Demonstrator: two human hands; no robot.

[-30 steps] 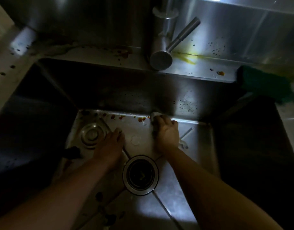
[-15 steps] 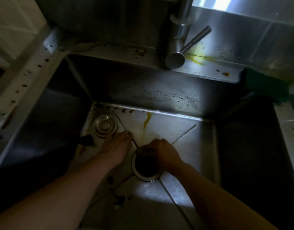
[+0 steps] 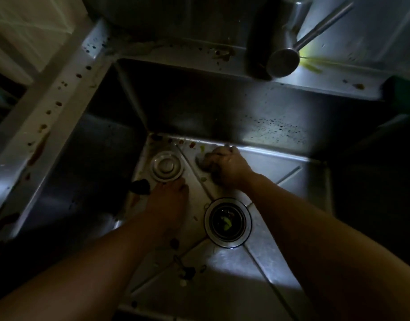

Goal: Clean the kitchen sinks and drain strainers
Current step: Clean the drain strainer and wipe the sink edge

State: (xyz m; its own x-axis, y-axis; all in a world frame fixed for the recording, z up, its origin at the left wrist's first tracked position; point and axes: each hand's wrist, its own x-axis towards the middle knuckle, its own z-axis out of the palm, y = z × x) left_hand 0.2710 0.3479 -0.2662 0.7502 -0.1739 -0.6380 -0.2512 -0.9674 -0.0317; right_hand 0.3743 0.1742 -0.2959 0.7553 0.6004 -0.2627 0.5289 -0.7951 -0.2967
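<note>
I look down into a deep steel sink (image 3: 280,172) in dim light. My right hand (image 3: 227,169) grips a crumpled cloth or wipe (image 3: 203,162) and presses it on the sink floor near the back wall. Flat on the floor to the left lies my left hand (image 3: 168,196), fingers straight, just below a round steel strainer lid (image 3: 167,166). The open drain (image 3: 227,222) sits between my forearms, with green and dark scraps inside. Red and green food spots line the back edge of the floor (image 3: 192,144).
The faucet (image 3: 284,62) hangs over the back rim, with a yellow-green smear (image 3: 311,66) beside it. A dark lump (image 3: 140,186) lies left of my left hand. Dark scraps (image 3: 185,273) lie on the near floor. Brown spots dot the left rim (image 3: 58,104). A green object (image 3: 405,93) sits at the right.
My right hand has moved from over the drain to the back of the sink floor with the cloth. The yellow streak there is gone. My left hand stayed in place.
</note>
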